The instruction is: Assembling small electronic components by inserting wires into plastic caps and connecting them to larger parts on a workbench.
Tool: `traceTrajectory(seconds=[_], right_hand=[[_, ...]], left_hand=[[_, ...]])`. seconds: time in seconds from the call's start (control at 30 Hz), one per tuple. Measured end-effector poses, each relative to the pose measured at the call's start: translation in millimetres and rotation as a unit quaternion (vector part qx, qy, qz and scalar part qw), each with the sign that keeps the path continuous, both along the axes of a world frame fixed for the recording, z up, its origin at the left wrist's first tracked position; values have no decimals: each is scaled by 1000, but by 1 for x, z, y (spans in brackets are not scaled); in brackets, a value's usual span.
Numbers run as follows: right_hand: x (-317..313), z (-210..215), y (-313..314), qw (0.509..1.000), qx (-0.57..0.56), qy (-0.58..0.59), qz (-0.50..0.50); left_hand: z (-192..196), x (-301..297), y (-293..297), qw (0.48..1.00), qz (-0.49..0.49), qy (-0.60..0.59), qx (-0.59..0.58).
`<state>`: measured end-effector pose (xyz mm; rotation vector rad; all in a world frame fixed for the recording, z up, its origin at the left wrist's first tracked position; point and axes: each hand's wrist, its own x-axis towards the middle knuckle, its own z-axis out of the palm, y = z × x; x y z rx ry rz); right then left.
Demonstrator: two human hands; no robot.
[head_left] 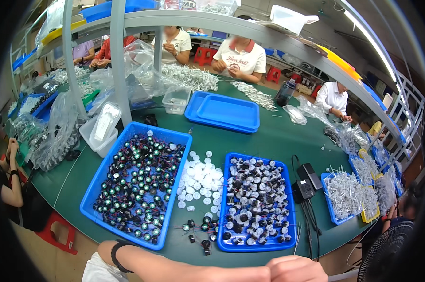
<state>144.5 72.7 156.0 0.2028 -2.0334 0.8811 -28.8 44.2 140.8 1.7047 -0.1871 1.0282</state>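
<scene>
My left forearm, with a black band at the wrist, reaches in from the lower left. My left hand point(243, 274) meets my right hand point(298, 270) at the bottom edge. The left fingers are cut off or hidden; the right hand looks curled closed, and whatever it may hold does not show. Just beyond are a blue tray point(97, 207) of small black parts with green-centred tops and thin wires, and a blue tray point(257, 247) of similar parts with clear round caps. Between them lie loose clear discs point(202, 178) and several loose black wired parts point(206, 243).
Black power adapters point(304, 189) with cables sit right of the capped parts. Stacked blue trays point(229, 113) lie farther back. A blue bin point(337, 215) of white pieces stands right. A grey shelf frame point(120, 70) crosses above; co-workers point(240, 58) sit across the green table point(151, 113).
</scene>
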Motion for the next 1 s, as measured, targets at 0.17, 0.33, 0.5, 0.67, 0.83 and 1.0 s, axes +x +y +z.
traceTrajectory(seconds=[0.17,0.33,0.5,0.67,0.83,1.0], right_hand=[[-3,1,-11,1000,11,16,-23],[-6,-1,-16,997,32,58,-27],[-6,-3,-21,997,38,66,-18],[-9,-11,-25,994,29,92,-42],[-19,-17,-39,976,-3,163,-143],[-35,-27,-49,932,-40,260,-249]], left_hand=[[-5,7,-4,997,-61,-55,-6],[-11,9,-11,991,-109,-59,-43],[-12,14,-11,987,-144,-65,-38],[-16,16,-15,986,-149,-71,-37],[-9,12,-13,984,-152,-73,-54],[-18,17,-12,981,-163,-88,-50]])
